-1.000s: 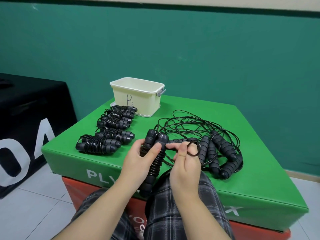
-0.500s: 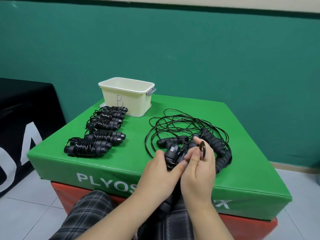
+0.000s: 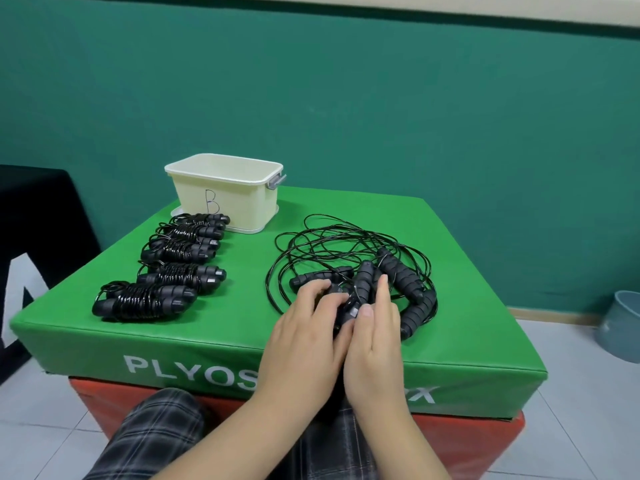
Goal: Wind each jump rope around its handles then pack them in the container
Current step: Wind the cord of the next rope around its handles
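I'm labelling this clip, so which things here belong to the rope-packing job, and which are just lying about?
Job:
- wound ropes in a row
- loose ropes in a tangle
- cream container marked B
- rope handles held between left hand and right hand

Lying about:
- grey bin on the floor
- black box beside the green box

A green padded plyo box fills the middle of the frame, white lettering on its front face, stacked on a red box. Behind runs a teal wall. A black banner stands at left. A grey-blue bin sits on the tiled floor at right.
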A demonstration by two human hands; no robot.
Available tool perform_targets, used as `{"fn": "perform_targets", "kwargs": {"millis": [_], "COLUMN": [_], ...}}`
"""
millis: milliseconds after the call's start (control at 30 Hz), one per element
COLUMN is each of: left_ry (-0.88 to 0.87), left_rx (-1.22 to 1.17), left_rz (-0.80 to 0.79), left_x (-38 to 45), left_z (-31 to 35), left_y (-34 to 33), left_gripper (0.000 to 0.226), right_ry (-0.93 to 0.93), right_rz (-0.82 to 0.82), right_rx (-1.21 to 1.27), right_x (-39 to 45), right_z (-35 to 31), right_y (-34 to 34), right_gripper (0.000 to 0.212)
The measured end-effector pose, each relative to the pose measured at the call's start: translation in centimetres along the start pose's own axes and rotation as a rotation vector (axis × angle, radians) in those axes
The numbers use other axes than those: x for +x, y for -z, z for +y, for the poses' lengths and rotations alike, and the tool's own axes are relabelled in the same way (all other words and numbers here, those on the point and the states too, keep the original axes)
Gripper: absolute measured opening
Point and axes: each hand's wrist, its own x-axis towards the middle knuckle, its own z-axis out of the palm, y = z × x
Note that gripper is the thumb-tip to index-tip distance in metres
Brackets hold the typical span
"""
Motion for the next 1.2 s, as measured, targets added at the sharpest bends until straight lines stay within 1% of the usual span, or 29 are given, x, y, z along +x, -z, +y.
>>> {"fn": "perform_targets", "kwargs": {"millis": [67,267,400,533,700,867,967,1067,1200], "left_ry": [0.021,0.176,0.226,0.259,0.291,0.358,0.352,0.345,0.296], "left_rx": [0.000,-0.136,-0.197,-0.241,-0.348,-0.452,-0.464,-0.474,-0.505], "left_rz": [-0.037,-0.102,-0.119,-0.100,-0.017,0.070,0.078,0.096,0.122], "left_x": [0.2,1.8,2.3,2.5,2.3,2.2,2.1,1.8,1.6], "left_z": [0.2,0.5,0.5,0.4,-0.1,-0.8,-0.8,-0.8,-0.6], "left_y": [0.2,0.7,0.8,0.6,0.2,0.0,0.0,0.0,-0.1], "left_gripper": [0.038,0.023,0.015,0.008,0.011,0.015,0.019,0.019,0.019], "right_ry": [0.054,0.168,0.154,0.164,0.128,0.098,0.079,0.071,0.094], "right_rz": [0.012,0.109,0.111,0.118,0.119,0.065,0.038,0.008,0.008], "right_rx": [-0.041,-0.185,-0.204,-0.219,-0.232,-0.338,-0.392,-0.449,-0.498], "right_x": [0.1,0.4,0.6,0.7,0.6,0.5,0.8,1.0,1.1], "right_z": [0.2,0.1,-0.1,-0.6,-0.9,-1.7,-2.1,-2.6,-3.6], "right_y": [0.3,1.5,2.4,2.8,2.6,2.7,2.8,2.7,2.5], "right_gripper": [0.060,0.053,0.041,0.035,0.029,0.026,0.026,0.027,0.028]}}
